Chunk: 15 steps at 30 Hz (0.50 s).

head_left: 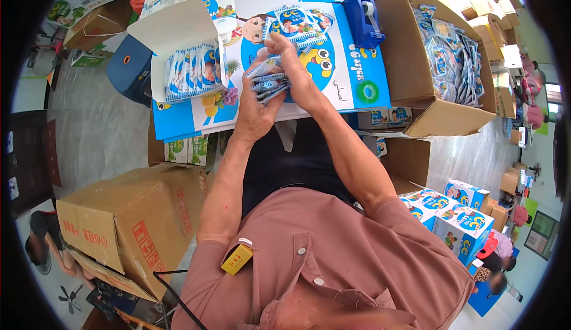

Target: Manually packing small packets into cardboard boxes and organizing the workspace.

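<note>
Sachets (266, 81) clasped in closed left hand (253, 113), right hand (297, 74) pinching their tops

Sachets (193, 71) in open box (178, 38) left, tape dispenser (363, 9) right

The sachets (267, 83) I'm holding are blue and white with cartoon prints. My shirt (333, 253) is dusty pink, the tape dispenser (361, 18) blue, the cartons (134, 223) plain brown.
</note>
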Tool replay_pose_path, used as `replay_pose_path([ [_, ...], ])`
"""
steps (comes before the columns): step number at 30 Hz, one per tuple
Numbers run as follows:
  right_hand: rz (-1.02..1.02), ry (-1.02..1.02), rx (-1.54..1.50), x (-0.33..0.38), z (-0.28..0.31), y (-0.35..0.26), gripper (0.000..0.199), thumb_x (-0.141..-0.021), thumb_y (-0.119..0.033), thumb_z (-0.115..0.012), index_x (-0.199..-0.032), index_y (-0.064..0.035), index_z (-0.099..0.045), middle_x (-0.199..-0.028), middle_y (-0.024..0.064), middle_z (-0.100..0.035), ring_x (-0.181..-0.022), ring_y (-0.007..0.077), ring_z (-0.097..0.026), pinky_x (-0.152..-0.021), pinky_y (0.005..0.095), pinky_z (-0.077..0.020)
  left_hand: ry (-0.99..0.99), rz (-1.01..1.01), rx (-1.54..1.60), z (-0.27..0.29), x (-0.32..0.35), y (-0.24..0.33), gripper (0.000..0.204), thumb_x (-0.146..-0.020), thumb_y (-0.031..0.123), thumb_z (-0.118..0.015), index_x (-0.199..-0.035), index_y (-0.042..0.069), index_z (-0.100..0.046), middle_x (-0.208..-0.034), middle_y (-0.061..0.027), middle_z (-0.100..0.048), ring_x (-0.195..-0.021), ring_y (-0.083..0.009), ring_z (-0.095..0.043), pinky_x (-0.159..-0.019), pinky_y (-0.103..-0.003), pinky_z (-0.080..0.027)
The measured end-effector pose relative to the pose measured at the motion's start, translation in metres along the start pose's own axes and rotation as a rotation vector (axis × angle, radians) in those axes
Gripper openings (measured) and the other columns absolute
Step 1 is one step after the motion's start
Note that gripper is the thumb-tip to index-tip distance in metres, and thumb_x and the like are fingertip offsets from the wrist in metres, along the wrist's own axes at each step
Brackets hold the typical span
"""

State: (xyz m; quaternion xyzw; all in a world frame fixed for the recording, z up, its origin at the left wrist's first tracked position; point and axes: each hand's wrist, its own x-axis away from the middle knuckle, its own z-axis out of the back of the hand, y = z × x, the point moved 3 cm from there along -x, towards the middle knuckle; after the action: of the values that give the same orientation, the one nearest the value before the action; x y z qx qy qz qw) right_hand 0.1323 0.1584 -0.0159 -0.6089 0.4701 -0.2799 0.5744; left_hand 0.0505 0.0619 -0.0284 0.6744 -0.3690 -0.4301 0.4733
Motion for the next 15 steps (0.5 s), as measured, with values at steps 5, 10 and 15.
replay_pose_path([
  [5, 0.165, 0.142, 0.94, -0.04, 0.055, -0.069, 0.066, -0.095, -0.06, -0.063, -0.114, 0.0018, -0.074, -0.099, 0.0213, -0.075, -0.093, 0.0288, -0.073, -0.084, 0.0414, -0.0565, -0.012, 0.095, 0.035, 0.005, 0.007, -0.01, 0.065, -0.091, -0.002, -0.073, -0.146, 0.002, -0.04, -0.134, -0.0147, -0.062, -0.12, -0.0208, -0.064, -0.101, -0.034, -0.052],
  [10, -0.227, 0.001, 1.356, -0.109, 0.064, -0.032, 0.068, -0.079, -0.059, -0.079, -0.104, 0.0037, -0.074, -0.094, 0.0209, -0.075, -0.087, 0.0323, -0.075, -0.078, 0.0417, -0.0567, -0.051, 0.08, -0.047, 0.002, 0.005, -0.004, 0.061, -0.09, 0.001, -0.075, -0.142, 0.001, -0.043, -0.129, -0.0135, -0.067, -0.114, -0.0195, -0.067, -0.098, -0.033, -0.053],
  [15, -0.226, -0.036, 0.771, -0.097, 0.08, -0.021, 0.054, -0.071, -0.038, -0.091, -0.101, 0.0035, -0.072, -0.1, 0.0157, -0.076, -0.084, 0.0238, -0.074, -0.071, 0.0339, -0.0561, -0.076, 0.133, -0.073, 0.005, -0.001, 0.003, 0.06, -0.089, 0.001, -0.076, -0.14, 0.001, -0.046, -0.127, -0.0121, -0.068, -0.113, -0.019, -0.067, -0.096, -0.033, -0.054],
])
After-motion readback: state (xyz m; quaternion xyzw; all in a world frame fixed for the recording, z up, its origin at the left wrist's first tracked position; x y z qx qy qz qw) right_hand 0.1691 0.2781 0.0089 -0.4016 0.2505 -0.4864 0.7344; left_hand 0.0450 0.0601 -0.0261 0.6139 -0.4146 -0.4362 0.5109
